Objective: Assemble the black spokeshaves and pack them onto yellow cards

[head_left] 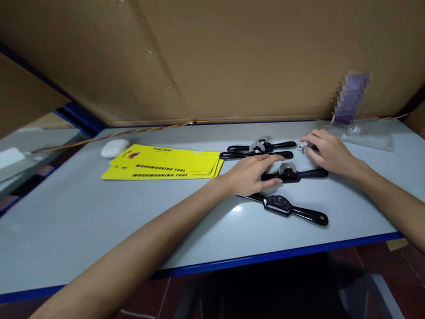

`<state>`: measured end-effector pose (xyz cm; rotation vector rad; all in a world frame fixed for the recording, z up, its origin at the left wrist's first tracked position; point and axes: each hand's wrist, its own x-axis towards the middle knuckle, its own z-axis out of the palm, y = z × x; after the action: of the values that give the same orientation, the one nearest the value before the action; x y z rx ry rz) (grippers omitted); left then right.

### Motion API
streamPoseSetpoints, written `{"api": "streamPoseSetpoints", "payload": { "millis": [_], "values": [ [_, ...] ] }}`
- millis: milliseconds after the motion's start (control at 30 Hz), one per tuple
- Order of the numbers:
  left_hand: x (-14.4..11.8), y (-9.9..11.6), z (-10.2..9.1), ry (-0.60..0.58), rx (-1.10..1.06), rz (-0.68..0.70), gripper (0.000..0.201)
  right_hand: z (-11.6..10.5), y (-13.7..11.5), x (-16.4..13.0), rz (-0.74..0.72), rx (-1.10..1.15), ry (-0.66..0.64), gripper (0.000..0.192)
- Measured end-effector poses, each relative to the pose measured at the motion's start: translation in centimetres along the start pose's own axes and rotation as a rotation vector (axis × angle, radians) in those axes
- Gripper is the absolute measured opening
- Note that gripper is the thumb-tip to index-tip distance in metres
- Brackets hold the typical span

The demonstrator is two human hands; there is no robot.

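Four black spokeshaves lie on the grey table (pixel 90 230). The left hand (pixel 250 173) rests flat, fingers loose, on the middle spokeshave (pixel 294 174); at its three o'clock the right hand (pixel 329 152) pinches a small metal screw (pixel 302 146).

Both hands lay on the middle spokeshave (pixel 294 173): left hand (pixel 250 174) on its left handle, right hand (pixel 330 153) on its right; yellow cards (pixel 163 163) lay left of it.

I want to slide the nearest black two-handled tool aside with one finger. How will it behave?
The nearest black tool looks rigid, probably cast metal, so likely heavy for its size. It lies flat, so rolling seems unlikely. Pushed at one handle on the smooth table, it would probably pivot.
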<state>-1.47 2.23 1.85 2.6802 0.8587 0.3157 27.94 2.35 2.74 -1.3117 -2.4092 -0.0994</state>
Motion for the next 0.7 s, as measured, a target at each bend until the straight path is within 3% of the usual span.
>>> {"api": "streamPoseSetpoints", "payload": {
  "millis": [167,333,467,700],
  "values": [
    [-0.1,-0.1,0.1,0.009,0.009,0.020,0.068,0.4,2.0,0.1,-0.008,0.002,-0.062,0.035],
    [0.0,-0.4,0.5,0.142,0.115,0.183,0.058,0.7,1.8,0.4,-0.074,-0.011,-0.092,0.034],
    [0.1,-0.2,0.5,0.137,0.123,0.245,0.048,0.7,1.3,0.6,-0.038,-0.055,-0.108,0.034],
    [0.1,0.9,1.4,0.113,-0.159,0.096,0.056,0.7,1.3,0.5,0.007,0.073,-0.209,0.031]
  ]
}}
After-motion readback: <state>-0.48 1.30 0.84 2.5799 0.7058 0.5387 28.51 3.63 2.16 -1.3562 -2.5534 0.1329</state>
